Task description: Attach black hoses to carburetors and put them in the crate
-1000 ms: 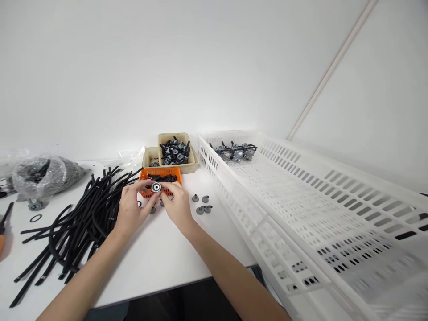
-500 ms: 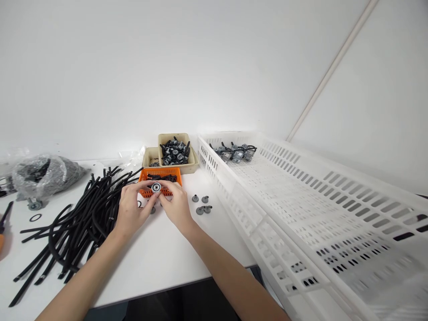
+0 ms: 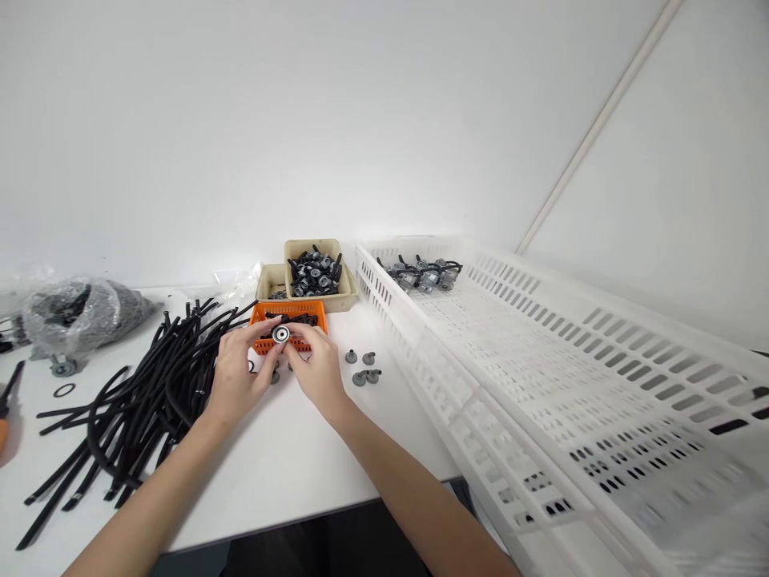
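Between the fingertips of both hands is a small round grey fitting (image 3: 280,334) with a dark ring and a light centre, its round face turned up toward me. My left hand (image 3: 240,365) pinches it from the left, and my right hand (image 3: 316,365) from the right. Just behind them stands an orange basket (image 3: 321,308) of short black parts, partly covered by my fingers. Several small grey fittings (image 3: 359,378) lie on the white table to the right of my right hand. Another grey fitting (image 3: 275,377) shows beneath the hands.
Black tubes (image 3: 150,385) are heaped on the left, near a plastic bag (image 3: 84,312) of dark parts and a black ring (image 3: 64,390). Beige trays (image 3: 348,300) with fittings stand behind the basket. A large white crate (image 3: 420,377) holding several assemblies (image 3: 426,276) fills the right.
The round fitting has tilted slightly between my fingertips, and its centre now looks lighter. Both hands have stayed almost in place.
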A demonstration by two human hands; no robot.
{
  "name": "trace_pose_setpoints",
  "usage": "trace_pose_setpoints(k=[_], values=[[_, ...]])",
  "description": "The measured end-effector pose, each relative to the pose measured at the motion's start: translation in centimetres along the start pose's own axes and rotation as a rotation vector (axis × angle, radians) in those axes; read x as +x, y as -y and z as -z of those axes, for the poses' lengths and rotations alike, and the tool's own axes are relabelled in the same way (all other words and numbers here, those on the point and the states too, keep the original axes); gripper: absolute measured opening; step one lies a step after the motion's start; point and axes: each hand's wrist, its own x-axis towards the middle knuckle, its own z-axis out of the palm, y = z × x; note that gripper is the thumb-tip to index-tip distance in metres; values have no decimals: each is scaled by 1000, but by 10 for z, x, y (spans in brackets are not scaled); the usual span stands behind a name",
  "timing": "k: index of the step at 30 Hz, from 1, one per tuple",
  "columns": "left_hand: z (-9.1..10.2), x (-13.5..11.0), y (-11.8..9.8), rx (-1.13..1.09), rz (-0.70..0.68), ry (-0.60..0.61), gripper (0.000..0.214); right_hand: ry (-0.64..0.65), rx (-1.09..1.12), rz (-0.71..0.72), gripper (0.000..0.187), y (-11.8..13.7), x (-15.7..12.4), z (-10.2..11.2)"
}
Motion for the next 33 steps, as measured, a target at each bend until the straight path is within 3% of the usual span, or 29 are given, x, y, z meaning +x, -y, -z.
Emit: trace_pose_setpoints(k=[16, 33], values=[[-1, -1, 2, 18, 12, -32, 47, -21, -5, -45, 17, 2, -1, 2], [-2, -1, -1, -110, -10, -27, 52, 44, 1, -38, 12, 0, -1, 0]])
